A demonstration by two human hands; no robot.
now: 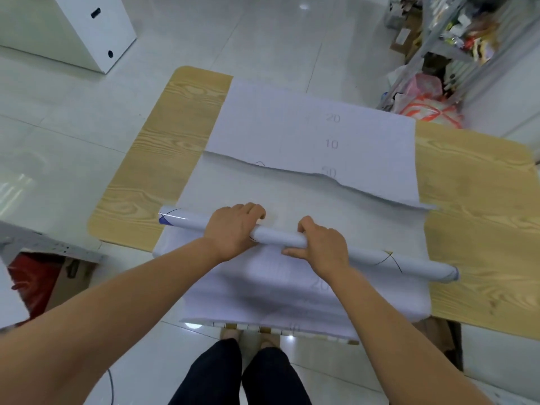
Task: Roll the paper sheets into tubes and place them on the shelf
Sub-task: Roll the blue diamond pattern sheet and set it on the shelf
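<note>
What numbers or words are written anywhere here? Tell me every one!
"20": on the far sheet, faint grey.
"10": far sheet, just below the 20.
"50": far sheet, at its wavy near edge.
"20": on the near sheet, blurred, so not certain.
"10": near sheet's front edge, very faint, unsure.
The tube: pen curves only, no words.
The shelf: labels too blurred to read.

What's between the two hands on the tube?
Only a bare stretch of the tube lies between the left hand and right hand, in the head view.
</note>
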